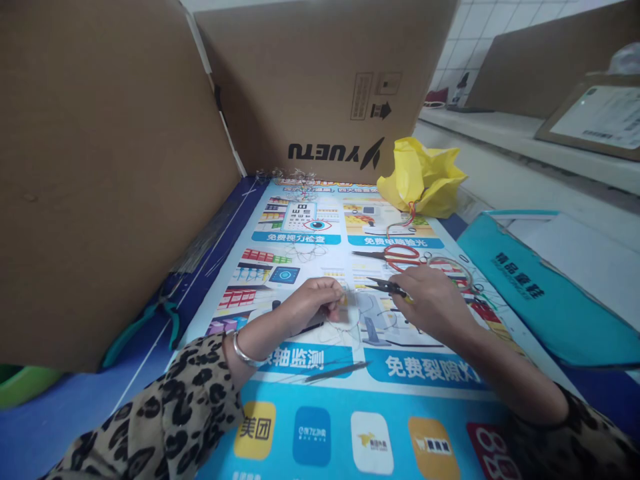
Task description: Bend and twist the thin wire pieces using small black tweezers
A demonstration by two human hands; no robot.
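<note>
My left hand (323, 301), with a silver bangle at the wrist, is closed in a pinch over the poster. Thin wire (346, 328) loops out at its fingertips, fine and hard to trace. My right hand (434, 303) grips small pliers (385, 287) with black pointed jaws and a bit of yellow handle showing. Those jaws point left, toward the left hand but apart from it. Just beyond the pliers lie red-handled scissors (400, 257). A few thin dark rods (336, 372) rest on the poster nearer to me.
Tall cardboard panels (320, 80) stand at the back and left. A yellow crumpled bag (423, 177) sits at the back right, a teal box (540, 287) at the right. Teal-handled pliers (173, 323) and thin metal rods (197, 247) lie left. Looped wire pieces (304, 250) lie farther back.
</note>
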